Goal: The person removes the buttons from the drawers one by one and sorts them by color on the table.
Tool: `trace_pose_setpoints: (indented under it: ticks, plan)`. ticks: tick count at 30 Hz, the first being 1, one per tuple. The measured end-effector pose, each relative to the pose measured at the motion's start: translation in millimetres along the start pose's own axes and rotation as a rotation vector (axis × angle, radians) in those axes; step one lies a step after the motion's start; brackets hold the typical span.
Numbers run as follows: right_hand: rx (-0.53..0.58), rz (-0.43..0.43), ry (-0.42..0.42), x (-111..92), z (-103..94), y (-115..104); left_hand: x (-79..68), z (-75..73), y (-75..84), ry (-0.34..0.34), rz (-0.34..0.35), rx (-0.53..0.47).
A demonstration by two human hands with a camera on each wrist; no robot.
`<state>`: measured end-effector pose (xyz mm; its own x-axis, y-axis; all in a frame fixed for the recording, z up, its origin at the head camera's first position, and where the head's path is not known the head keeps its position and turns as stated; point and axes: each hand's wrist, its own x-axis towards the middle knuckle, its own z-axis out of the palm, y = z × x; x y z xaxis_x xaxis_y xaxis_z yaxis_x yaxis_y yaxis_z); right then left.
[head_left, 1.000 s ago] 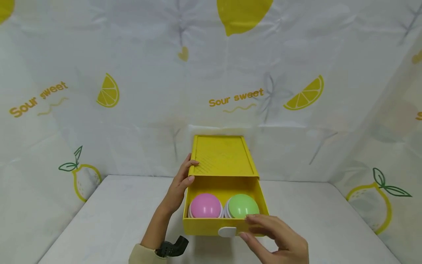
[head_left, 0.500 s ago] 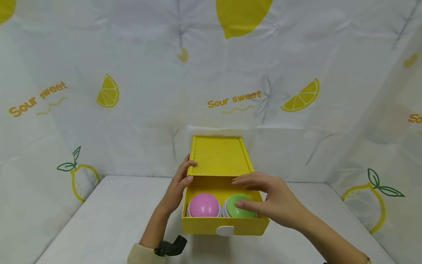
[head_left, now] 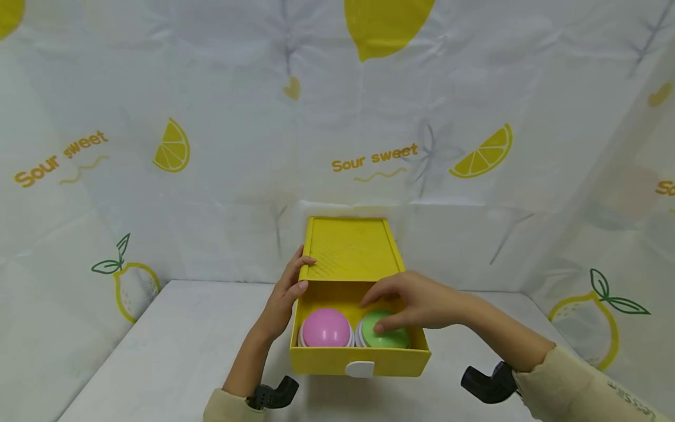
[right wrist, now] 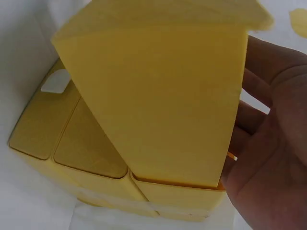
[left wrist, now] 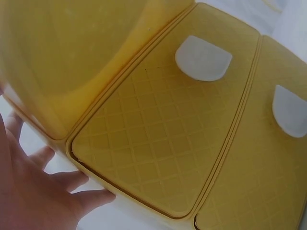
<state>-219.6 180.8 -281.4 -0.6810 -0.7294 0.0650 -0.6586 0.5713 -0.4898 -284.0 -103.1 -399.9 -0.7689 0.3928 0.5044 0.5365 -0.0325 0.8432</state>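
At centre, the yellow drawer [head_left: 316, 362] faces the person [head_left: 575, 381], long front [head_left: 398, 364] crosswise.

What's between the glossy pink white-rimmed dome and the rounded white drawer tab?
The rectangular yellow drawer's front wall lies between them, in the head view.

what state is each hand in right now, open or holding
Left hand: open, fingers resting against the yellow box.
Right hand: open over the green dome; whether it touches cannot be told.
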Motion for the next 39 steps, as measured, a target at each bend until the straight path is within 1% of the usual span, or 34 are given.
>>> trace_pose_setpoints:
  ticks: [6, 11, 14, 20, 26, 28, 34, 36, 39]
  plan:
    - [-0.016, 0.042, -0.130, 10, -3.9, -3, -0.1, 0.7, -0.8, 0.001, 0.001, -0.007]
    - [-0.011, 0.071, -0.174, 11, -4.9, -3, -0.4, -0.1, -1.1, -0.003, 0.005, -0.004]
    - [-0.004, 0.076, -0.163, 10, -3.4, -3, -0.3, -0.5, -1.1, -0.007, 0.005, -0.003]
    - [-0.005, 0.035, -0.117, 5, -0.4, 0, 0.2, -0.3, -1.4, -0.011, -0.002, -0.006]
    - [0.006, 0.016, -0.081, -1, 0.1, 0, 0.2, -0.8, -1.1, -0.011, -0.015, 0.009]
    - [-0.003, -0.012, -0.064, -4, -0.3, -1, 0.3, -1.3, -0.8, -0.011, -0.018, 0.015]
    - [-0.016, -0.131, -0.017, -10, -3.9, -2, 0.5, -2.8, -0.7, -0.011, -0.020, 0.020]
    - [-0.014, -0.143, -0.007, -12, -5.4, -3, 0.7, -2.9, -0.9, -0.010, -0.018, 0.020]
    - [-0.019, -0.121, 0.004, -15, -5.4, -3, 0.7, -2.6, -1.0, -0.007, -0.017, 0.026]
